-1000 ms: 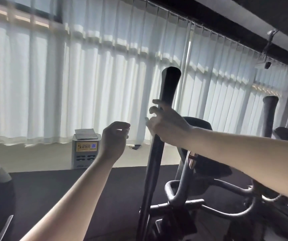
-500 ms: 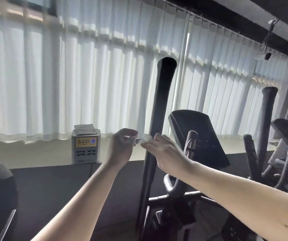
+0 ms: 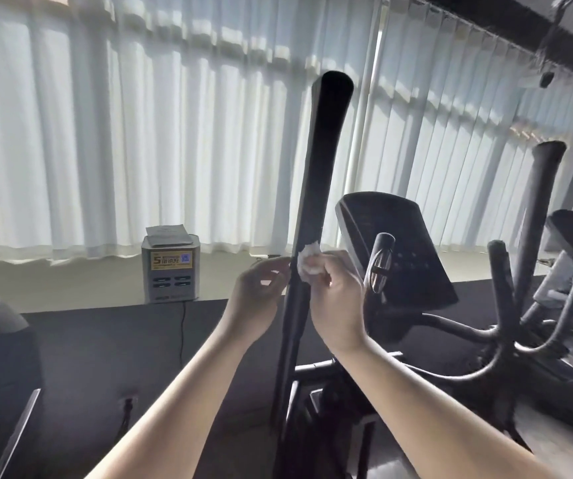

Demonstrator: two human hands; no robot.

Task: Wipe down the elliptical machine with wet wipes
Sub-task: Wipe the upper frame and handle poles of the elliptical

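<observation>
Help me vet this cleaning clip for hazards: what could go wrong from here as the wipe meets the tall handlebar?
1. The right hand pinches the wet wipe as a small wad against the handlebar, so missed patches seem likely.
2. The left hand does not clearly grip the bar, so pressing might swing it.
3. The console sits close by, and drips could reach its buttons.

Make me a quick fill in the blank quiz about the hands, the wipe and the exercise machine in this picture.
1. The hand pinching the crumpled wipe is the person's ____ one.
2. The wipe is pressed on the tall handlebar, whose colour is ____.
3. The console sits to the ____ of that handlebar.
4. The other hand is at the handlebar's ____ side.

Missing words: right; black; right; left.
</observation>
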